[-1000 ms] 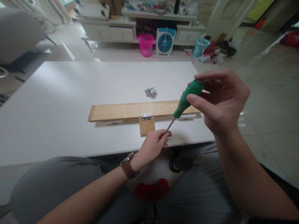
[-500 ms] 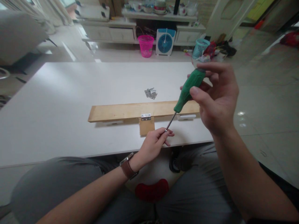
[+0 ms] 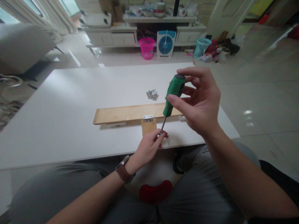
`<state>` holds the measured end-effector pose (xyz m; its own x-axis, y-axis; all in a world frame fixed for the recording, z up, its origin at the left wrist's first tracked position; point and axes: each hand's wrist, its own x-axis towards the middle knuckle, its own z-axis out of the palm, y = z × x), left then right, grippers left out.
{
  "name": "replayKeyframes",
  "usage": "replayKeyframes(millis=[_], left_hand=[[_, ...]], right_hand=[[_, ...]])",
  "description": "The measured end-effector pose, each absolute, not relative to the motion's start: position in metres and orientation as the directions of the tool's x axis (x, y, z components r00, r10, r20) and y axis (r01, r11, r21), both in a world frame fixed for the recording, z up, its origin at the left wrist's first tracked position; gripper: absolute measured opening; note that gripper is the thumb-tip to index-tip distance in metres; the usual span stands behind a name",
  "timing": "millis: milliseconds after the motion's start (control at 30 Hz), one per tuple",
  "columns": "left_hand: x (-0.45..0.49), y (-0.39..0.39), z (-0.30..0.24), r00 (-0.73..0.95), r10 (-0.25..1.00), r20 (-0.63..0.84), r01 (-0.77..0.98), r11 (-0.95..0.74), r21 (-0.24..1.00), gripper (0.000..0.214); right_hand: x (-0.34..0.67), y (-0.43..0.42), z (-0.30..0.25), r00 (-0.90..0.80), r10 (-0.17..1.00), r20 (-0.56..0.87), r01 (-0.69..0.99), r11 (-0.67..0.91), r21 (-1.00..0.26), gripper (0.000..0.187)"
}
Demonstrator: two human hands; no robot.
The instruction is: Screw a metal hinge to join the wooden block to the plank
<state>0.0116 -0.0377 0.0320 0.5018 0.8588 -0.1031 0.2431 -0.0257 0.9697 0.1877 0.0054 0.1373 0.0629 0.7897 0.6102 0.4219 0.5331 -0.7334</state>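
My right hand [image 3: 198, 96] grips a green screwdriver [image 3: 173, 93] by its handle, thumb on the near side and forefinger over the dark end cap. The screwdriver's thin shaft points down and slightly left to the fingertips of my left hand [image 3: 149, 144]. There my left thumb and forefinger pinch a small silver screw [image 3: 160, 133], mostly hidden, against the tip. Just beyond lies a long wooden board [image 3: 121, 114], with a short wooden piece [image 3: 149, 127] meeting its near edge. A metal hinge [image 3: 148, 118] lies across that joint.
Loose hinges and screws [image 3: 152, 95] lie in a small pile beyond the board. A white support [image 3: 119, 124] shows under the board. The white table [image 3: 58, 124] ends just before my knees. A pink basket [image 3: 147, 49] and a blue fan [image 3: 165, 43] stand beyond it.
My right hand has swung left with the screwdriver, which now stands more upright. My left hand has moved slightly left and down in view, still pinching at the tip.
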Motion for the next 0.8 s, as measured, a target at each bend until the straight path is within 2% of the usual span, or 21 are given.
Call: replayKeyframes(millis=[67, 200, 300, 433, 533, 633, 800], left_hand=[[0.008, -0.039, 0.035, 0.482, 0.871, -0.092, 0.302, -0.067, 0.951, 0.028], [-0.003, -0.035, 0.039, 0.328, 0.944, -0.018, 0.385, -0.116, 0.916, 0.042], [-0.012, -0.024, 0.037, 0.142, 0.990, 0.023, 0.319, -0.067, 0.945, 0.025], [-0.025, -0.007, 0.015, -0.079, 0.993, 0.089, 0.208, -0.070, 0.976, 0.020], [-0.030, -0.004, -0.008, -0.251, 0.968, 0.011, 0.138, 0.025, 0.990, 0.019], [-0.030, -0.006, -0.028, -0.215, 0.969, -0.119, 0.048, 0.132, 0.990, 0.027], [-0.022, -0.003, -0.041, -0.022, 0.964, -0.263, -0.082, 0.261, 0.962, 0.037]], right_hand=[[0.185, 0.006, 0.138, 0.078, 0.776, 0.626, 0.417, 0.545, -0.727, 0.040], [0.180, 0.009, 0.138, 0.104, 0.739, 0.666, 0.421, 0.574, -0.703, 0.041], [0.177, 0.012, 0.136, 0.133, 0.709, 0.692, 0.463, 0.573, -0.676, 0.044], [0.174, 0.015, 0.132, 0.175, 0.673, 0.719, 0.506, 0.565, -0.652, 0.045], [0.170, 0.015, 0.128, 0.199, 0.650, 0.734, 0.495, 0.580, -0.647, 0.044], [0.166, 0.013, 0.125, 0.208, 0.632, 0.746, 0.449, 0.616, -0.647, 0.041], [0.159, 0.010, 0.121, 0.197, 0.661, 0.724, 0.389, 0.625, -0.677, 0.041]])
